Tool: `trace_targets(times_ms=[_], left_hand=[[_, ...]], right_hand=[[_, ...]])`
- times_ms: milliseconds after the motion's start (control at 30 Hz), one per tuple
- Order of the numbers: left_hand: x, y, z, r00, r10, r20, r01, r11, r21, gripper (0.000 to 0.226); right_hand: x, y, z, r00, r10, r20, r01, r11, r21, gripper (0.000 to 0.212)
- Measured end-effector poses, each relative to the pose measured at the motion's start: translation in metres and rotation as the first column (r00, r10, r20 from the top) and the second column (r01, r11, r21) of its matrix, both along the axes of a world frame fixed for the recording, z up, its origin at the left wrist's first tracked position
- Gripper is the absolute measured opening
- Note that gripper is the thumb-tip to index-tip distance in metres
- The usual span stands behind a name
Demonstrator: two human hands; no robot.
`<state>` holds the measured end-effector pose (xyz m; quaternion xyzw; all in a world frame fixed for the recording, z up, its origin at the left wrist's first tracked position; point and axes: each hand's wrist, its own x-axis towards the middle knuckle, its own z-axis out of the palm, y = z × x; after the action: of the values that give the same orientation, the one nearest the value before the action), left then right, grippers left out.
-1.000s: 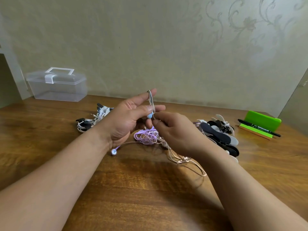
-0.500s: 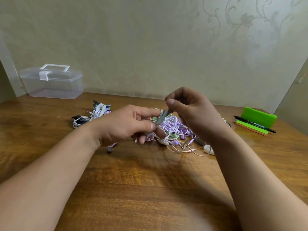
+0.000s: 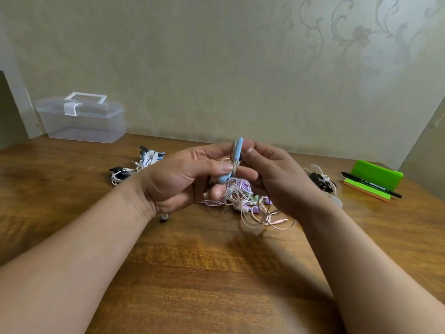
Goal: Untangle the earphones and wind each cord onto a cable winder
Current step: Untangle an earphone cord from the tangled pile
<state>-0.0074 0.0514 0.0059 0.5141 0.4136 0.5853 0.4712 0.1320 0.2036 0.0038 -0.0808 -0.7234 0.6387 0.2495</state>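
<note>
1. Since half a second ago: blue winder point(image 3: 237, 154) raised from a low slant to nearly upright; right hand point(image 3: 272, 179) dropped from above the cords to beside the winder; view shifted slightly toward the wall.
2. Risks, as a judgement: thin pale cord point(image 3: 258, 220) trailing from the winder down into the tangled heap point(image 3: 243, 194) of purple and white earphones on the table point(image 3: 216, 273); a pull now could tighten knots or drag the whole heap along. Slack wraps could also slip off the winder's narrow middle if the pinch loosens.
3. Left hand point(image 3: 190, 179): closed on the winder, thumb and forefinger pinching its lower half with cord wraps under the thumb, other fingers curled beneath.
4. Right hand: partly curled, fingertips touching the winder's upper end and the cord there; whether truly gripping or only steadying, cannot tell.
5. Elsewhere: wound sets point(image 3: 142, 162) lying far left, more winders point(image 3: 322, 183) beside the right wrist, clear box point(image 3: 81, 121) by the wall, green pad point(image 3: 372, 179) with pen point(image 3: 370, 185) at far right.
</note>
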Motion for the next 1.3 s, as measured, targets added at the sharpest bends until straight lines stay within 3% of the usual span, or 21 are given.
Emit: trace_targets(times_ms=[100, 167, 233, 467, 733, 833, 967, 1100, 1300], left_hand=[[0.002, 0.008, -0.003, 0.988, 0.086, 0.131, -0.091, 0.995, 0.030, 0.048], [0.001, 0.013, -0.004, 0.972, 0.170, 0.160, -0.176, 0.984, 0.021, 0.051], [-0.001, 0.016, -0.005, 0.952, 0.273, 0.135, -0.278, 0.960, 0.016, 0.051], [-0.004, 0.021, -0.008, 0.870, 0.481, 0.107, -0.488, 0.872, 0.046, 0.047], [0.007, 0.022, -0.010, 0.742, 0.651, -0.164, -0.631, 0.759, 0.157, 0.054], [0.002, 0.019, -0.011, 0.707, 0.634, -0.314, -0.606, 0.772, 0.193, 0.053], [-0.002, 0.017, -0.013, 0.681, 0.527, -0.508, -0.511, 0.839, 0.187, 0.054], [-0.003, 0.011, -0.012, 0.643, 0.331, -0.690, -0.399, 0.914, 0.067, 0.047], [0.002, 0.000, 0.000, 0.796, 0.142, -0.589, -0.235, 0.968, -0.084, 0.041]], right_hand=[[-0.008, -0.008, -0.004, 0.987, -0.161, 0.025, 0.155, 0.974, 0.164, 0.032], [-0.011, -0.012, -0.007, 0.948, -0.314, 0.051, 0.265, 0.866, 0.424, 0.029], [-0.012, -0.017, -0.009, 0.935, -0.344, 0.081, 0.243, 0.792, 0.560, 0.025], [-0.013, -0.035, -0.014, 0.951, -0.245, 0.189, 0.046, 0.716, 0.697, 0.022], [-0.012, -0.030, -0.011, 0.939, -0.343, -0.001, 0.216, 0.589, 0.778, 0.037], [-0.009, -0.021, -0.007, 0.914, -0.402, -0.051, 0.290, 0.561, 0.776, 0.031], [-0.001, -0.007, 0.002, 0.884, -0.451, -0.123, 0.401, 0.599, 0.693, 0.017], [0.006, -0.010, 0.010, 0.934, -0.342, -0.108, 0.325, 0.678, 0.659, 0.004], [0.012, 0.001, 0.014, 0.965, -0.245, -0.090, 0.253, 0.790, 0.559, 0.008]])
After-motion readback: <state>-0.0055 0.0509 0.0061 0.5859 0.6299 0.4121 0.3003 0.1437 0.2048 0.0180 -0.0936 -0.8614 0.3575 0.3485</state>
